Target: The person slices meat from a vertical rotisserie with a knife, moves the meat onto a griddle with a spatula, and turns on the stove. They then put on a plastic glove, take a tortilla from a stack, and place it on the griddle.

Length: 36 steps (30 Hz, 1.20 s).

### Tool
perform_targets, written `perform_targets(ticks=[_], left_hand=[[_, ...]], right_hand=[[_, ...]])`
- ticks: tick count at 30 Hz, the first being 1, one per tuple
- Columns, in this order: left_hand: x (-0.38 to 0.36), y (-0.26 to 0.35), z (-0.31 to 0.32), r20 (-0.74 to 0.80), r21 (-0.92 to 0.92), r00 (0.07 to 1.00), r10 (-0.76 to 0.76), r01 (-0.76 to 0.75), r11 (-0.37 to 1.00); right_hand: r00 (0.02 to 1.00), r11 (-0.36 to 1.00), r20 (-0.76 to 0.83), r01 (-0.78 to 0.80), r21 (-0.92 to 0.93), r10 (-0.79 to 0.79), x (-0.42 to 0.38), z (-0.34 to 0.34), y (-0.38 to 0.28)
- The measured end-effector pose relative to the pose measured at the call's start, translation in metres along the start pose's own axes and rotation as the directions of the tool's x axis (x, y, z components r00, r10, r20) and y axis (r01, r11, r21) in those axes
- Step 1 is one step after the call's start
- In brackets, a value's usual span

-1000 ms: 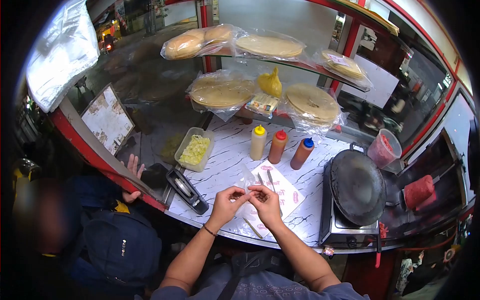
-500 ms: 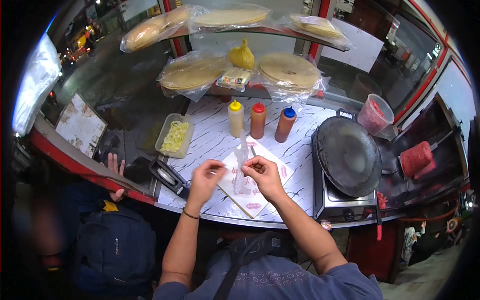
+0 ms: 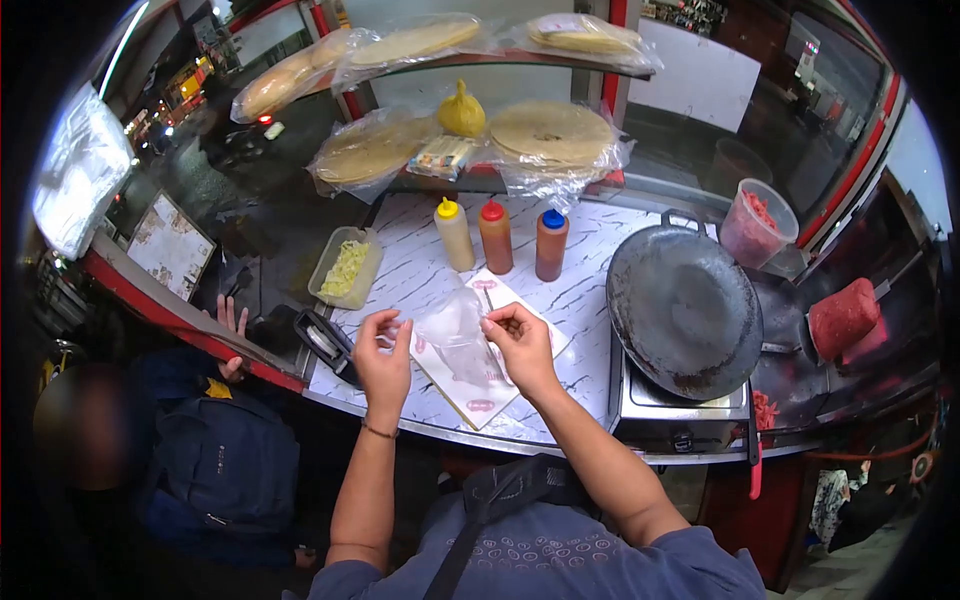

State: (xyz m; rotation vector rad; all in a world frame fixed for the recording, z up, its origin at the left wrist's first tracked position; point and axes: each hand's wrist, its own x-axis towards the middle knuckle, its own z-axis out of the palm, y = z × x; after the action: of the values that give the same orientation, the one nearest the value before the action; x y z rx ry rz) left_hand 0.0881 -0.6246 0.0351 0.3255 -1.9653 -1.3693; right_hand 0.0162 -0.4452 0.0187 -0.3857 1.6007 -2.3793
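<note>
A thin clear plastic bag (image 3: 455,325) hangs spread between my two hands above the printed paper sheets (image 3: 481,406). My right hand (image 3: 520,343) pinches its right edge between thumb and fingertips. At the bag's left edge is my left hand (image 3: 384,352), its fingers curled and thumb raised; whether the film is caught between them is too fine to make out. Behind the paper stand three squeeze bottles, with a yellow cap (image 3: 454,236), a red cap (image 3: 495,238) and a blue cap (image 3: 551,246).
A tub of chopped greens (image 3: 346,268) and a tape dispenser (image 3: 325,343) are at left. On the right, a black pan (image 3: 685,310) sits on a stove, near a red-filled tub (image 3: 758,225) and skewered meat (image 3: 845,318). Another person's hand (image 3: 232,316) rests by the left edge.
The narrow, bunched bag is now spread wider. My left hand has moved slightly left and turned upright. The camera view has shifted a little.
</note>
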Motion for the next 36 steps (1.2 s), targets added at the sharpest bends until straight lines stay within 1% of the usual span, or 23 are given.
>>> perform_targets(ticks=[2,3,4,5,6,7,9,10,13,15,17,18,20,21,22,24,25,27,30,32,33,34,36], left_hand=[[-0.017,0.039,-0.005,0.144,0.38,0.95,0.277,-0.312,0.871],[-0.027,0.04,0.007,0.202,0.114,0.979,0.034,-0.058,0.992],[-0.029,0.017,0.009,0.403,0.006,0.889,-0.217,0.234,0.972],[-0.025,-0.012,0.007,0.647,-0.35,0.72,-0.251,0.573,0.741],[-0.021,-0.032,0.006,0.832,-0.501,0.546,-0.104,0.818,0.282],[-0.029,-0.032,0.017,0.827,-0.506,0.551,-0.108,0.815,0.283],[-0.046,-0.024,0.049,0.353,-0.802,0.852,-0.387,0.488,0.344],[-0.05,-0.02,0.052,0.349,-0.8,0.854,-0.386,0.486,0.352],[-0.062,-0.016,0.049,0.55,-0.795,0.835,-0.014,0.529,0.298],[-0.059,-0.015,0.043,0.496,-0.8,0.868,-0.002,0.458,0.387],[-0.047,-0.02,0.034,0.383,-0.747,0.918,-0.103,0.374,0.551],[-0.043,-0.033,0.032,0.39,-0.751,0.916,-0.094,0.376,0.542],[-0.03,-0.047,0.034,0.389,-0.88,0.92,0.051,0.355,0.316],[-0.022,-0.054,0.031,0.508,-0.86,0.834,0.215,0.481,0.168],[-0.015,-0.045,0.028,0.509,-0.861,0.826,0.24,0.485,0.156],[-0.01,-0.032,0.02,0.687,-0.721,0.71,0.153,0.64,0.267],[0.001,-0.036,0.019,0.674,-0.688,0.712,0.196,0.509,0.518],[0.023,-0.063,0.038,0.599,-0.715,0.79,0.135,0.45,0.536],[0.047,-0.056,0.07,0.519,-0.797,0.853,-0.057,0.507,0.328],[0.053,-0.018,0.078,0.46,-0.719,0.806,0.374,0.585,-0.375],[0.059,-0.009,0.083,0.433,-0.846,0.83,0.35,0.508,-0.159],[0.071,-0.007,0.088,0.441,-0.835,0.824,0.356,0.522,-0.174],[0.099,-0.005,0.098,0.458,-0.862,0.811,0.365,0.305,0.404]], right_hand=[[0.947,0.841,0.113,0.318,-0.438,-0.3,-0.005,0.002,-0.011],[0.875,0.699,0.243,0.481,-0.529,-0.418,-0.011,0.004,-0.018],[0.796,0.605,0.359,0.604,-0.519,-0.487,-0.018,0.007,-0.018],[0.716,0.473,0.5,0.697,-0.539,-0.486,-0.025,0.006,-0.014],[0.62,0.327,0.633,0.784,-0.528,-0.463,-0.031,0.003,-0.011],[0.61,0.256,0.687,0.791,-0.555,-0.396,-0.038,0.001,-0.001],[0.637,0.291,0.669,0.77,-0.567,-0.382,-0.048,0.001,0.006],[0.665,0.324,0.652,0.747,-0.58,-0.366,-0.049,0.003,0.006],[0.66,0.36,0.644,0.751,-0.554,-0.387,-0.046,0.006,0.003],[0.668,0.402,0.642,0.742,-0.536,-0.377,-0.046,0.009,0.006],[0.72,0.695,0.656,0.591,-0.409,-0.226,-0.047,0.014,0.014],[0.723,0.686,0.652,0.594,-0.42,-0.227,-0.048,0.019,0.017],[0.737,0.725,0.647,0.553,-0.41,-0.197,-0.04,0.03,0.013],[0.737,0.715,0.658,0.543,-0.441,-0.154,-0.037,0.035,0.01],[0.733,0.694,0.669,0.544,-0.472,-0.119,-0.033,0.038,0.008],[0.728,0.746,0.685,0.462,-0.48,-0.01,-0.029,0.047,0.0],[0.742,0.733,0.671,0.46,-0.502,-0.006,-0.027,0.049,0.002],[0.718,0.655,0.696,0.515,-0.553,0.023,-0.021,0.053,0.007],[0.768,0.515,0.64,0.564,-0.646,-0.038,-0.008,0.06,0.002],[0.784,0.494,0.62,0.548,-0.675,-0.022,-0.008,0.063,-0.004],[0.792,0.462,0.608,0.56,-0.688,-0.055,-0.012,0.064,-0.009],[0.799,0.429,0.595,0.57,-0.701,-0.089,-0.016,0.064,-0.014],[0.86,0.479,0.504,0.478,-0.736,-0.084,-0.019,0.059,-0.021]])
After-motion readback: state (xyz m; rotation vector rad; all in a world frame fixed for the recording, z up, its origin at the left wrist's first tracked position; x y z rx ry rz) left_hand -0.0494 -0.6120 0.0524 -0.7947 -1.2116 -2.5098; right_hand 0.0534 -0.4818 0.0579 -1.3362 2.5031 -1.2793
